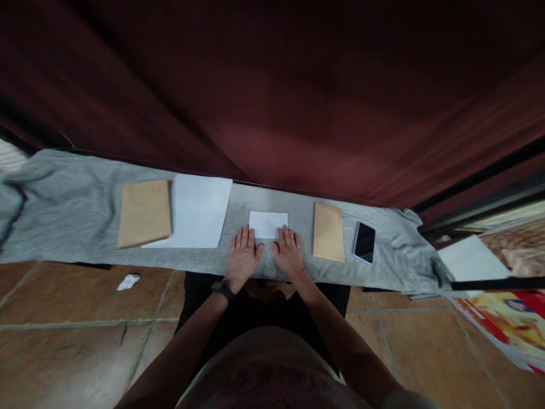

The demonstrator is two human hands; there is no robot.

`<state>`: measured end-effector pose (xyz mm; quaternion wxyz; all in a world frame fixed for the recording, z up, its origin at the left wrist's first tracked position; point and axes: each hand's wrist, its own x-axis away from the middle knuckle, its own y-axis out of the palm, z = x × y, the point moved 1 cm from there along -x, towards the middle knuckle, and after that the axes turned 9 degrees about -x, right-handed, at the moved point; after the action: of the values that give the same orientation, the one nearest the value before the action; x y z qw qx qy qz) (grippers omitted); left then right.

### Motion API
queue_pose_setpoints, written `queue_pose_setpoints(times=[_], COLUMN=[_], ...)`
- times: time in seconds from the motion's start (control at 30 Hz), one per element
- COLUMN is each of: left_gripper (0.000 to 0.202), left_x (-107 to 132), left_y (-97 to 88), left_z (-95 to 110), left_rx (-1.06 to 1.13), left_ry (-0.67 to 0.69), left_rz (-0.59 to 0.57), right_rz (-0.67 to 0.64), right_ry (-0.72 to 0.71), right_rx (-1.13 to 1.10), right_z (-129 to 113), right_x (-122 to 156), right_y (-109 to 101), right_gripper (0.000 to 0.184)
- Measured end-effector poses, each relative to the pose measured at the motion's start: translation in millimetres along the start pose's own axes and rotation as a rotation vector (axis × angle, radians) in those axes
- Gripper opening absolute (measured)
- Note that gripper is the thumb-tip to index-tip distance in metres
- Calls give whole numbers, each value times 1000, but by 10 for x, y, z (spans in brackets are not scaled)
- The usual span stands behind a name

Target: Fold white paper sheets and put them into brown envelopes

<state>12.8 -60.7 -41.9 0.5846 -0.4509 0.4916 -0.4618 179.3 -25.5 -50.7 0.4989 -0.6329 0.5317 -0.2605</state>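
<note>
My left hand [243,253] and my right hand [288,250] lie flat, fingers stretched out, on a grey cloth [68,199] that covers a narrow ledge. Their fingertips rest on the near edge of a small folded white paper [268,222] between them. Neither hand holds anything. A black band sits on my left wrist [223,291].
A large white sheet [196,211] and a brown envelope [143,212] lie to the left. Another brown envelope [328,232] and a dark phone [365,242] lie to the right. A dark red curtain [298,96] hangs behind. A crumpled white scrap [128,281] lies on the tiled floor.
</note>
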Motion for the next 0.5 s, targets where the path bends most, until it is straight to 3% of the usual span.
queue_pose_setpoints(times=[0.17,0.27,0.37,0.5], left_gripper=[56,56,53,45], left_x=[-10,12,-35,-260], left_y=[-38,-40,-20,2], left_z=[113,99,49,4], left_rx=[22,76,237,662], left_ry=[158,167,73,-211], left_rz=[-56,-44,-34,-18], right_rz=[-19,-15,-20,-57], right_ry=[6,10,-30,-112], right_rx=[-19,-26,-37,-52], right_z=[10,14,9,3], right_x=[-13,-21,-48,-98], right_y=[3,-4,-9,-2], right_gripper=[57,57,57,51])
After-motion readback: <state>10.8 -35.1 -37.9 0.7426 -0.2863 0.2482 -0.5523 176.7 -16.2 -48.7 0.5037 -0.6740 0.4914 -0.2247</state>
